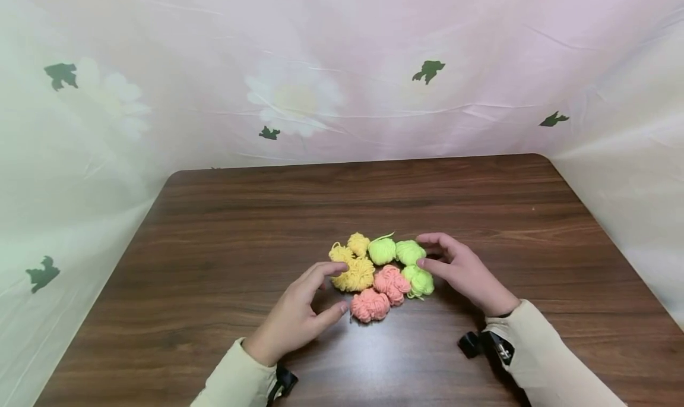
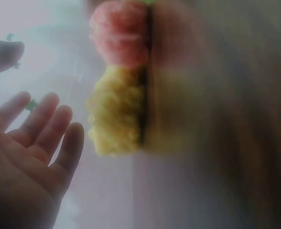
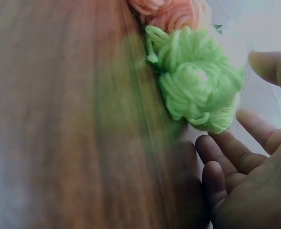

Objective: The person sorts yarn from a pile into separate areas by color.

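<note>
Several small balls of yarn lie bunched together on the table. Yellow yarn balls (image 1: 355, 274) are on the left of the bunch, green yarn balls (image 1: 382, 251) at the back and right, and pink yarn balls (image 1: 370, 305) at the front and middle. My left hand (image 1: 299, 312) is beside the yellow and pink ones, fingers relaxed and spread from the thumb, holding nothing. On the other side, my right hand (image 1: 466, 270) curves loosely by the green balls, fingertips right at their edge. In the right wrist view, a green ball (image 3: 200, 86) shows close to the right fingers.
The brown wood-grain table (image 1: 240, 217) has rounded far corners. A pale floral cloth (image 1: 342, 50) with dark green patches hangs behind it and along both sides. Black wrist straps with small devices (image 1: 497, 344) sit at the sleeve cuffs.
</note>
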{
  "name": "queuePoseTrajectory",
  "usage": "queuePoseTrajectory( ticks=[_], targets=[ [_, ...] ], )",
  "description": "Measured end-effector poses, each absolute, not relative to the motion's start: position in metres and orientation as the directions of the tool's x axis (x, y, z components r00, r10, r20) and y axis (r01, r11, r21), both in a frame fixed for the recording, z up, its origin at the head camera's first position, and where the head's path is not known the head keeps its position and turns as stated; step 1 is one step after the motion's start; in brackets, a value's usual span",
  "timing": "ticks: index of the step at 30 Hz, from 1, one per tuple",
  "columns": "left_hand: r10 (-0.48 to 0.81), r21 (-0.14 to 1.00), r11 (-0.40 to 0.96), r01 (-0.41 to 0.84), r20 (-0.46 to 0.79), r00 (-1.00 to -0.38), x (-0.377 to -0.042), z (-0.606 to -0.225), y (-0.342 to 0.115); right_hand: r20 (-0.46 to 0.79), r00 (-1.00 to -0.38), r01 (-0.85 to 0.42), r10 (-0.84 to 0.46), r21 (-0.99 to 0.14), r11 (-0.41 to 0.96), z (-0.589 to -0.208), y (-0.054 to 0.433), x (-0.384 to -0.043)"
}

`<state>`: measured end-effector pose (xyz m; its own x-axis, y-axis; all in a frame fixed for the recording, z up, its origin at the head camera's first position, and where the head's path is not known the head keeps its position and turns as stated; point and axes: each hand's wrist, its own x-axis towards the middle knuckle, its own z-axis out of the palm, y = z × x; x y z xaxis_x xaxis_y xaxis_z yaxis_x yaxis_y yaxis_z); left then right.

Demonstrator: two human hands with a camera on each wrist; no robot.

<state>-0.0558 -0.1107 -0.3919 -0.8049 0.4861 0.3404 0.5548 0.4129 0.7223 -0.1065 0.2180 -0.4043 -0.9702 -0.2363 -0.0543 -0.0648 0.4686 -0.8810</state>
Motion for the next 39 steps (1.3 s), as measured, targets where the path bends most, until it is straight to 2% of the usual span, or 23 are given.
queuePoseTrajectory(
  ticks=[17, 33, 39],
  targets=[
    [0.539, 0.802, 0.271, 0.533, 0.332, -0.774, -0.061, -0.407, -0.089, -0.014, -0.964, -0.144, -0.265, -0.812, 0.566, -0.407, 0.212, -0.126],
    [0.603, 0.684, 0.307, 0.662, 0.398, -0.691, -0.062, -0.415, -0.075, -0.028, -0.968, -0.127, -0.25, -0.802, 0.584, -0.416, 0.21, -0.124],
    [0.606, 0.677, 0.301, 0.671, 0.407, -0.683, -0.062, -0.418, -0.074, 0.002, -0.971, -0.146, -0.241, -0.798, 0.584, -0.417, 0.211, -0.124]
  ],
)
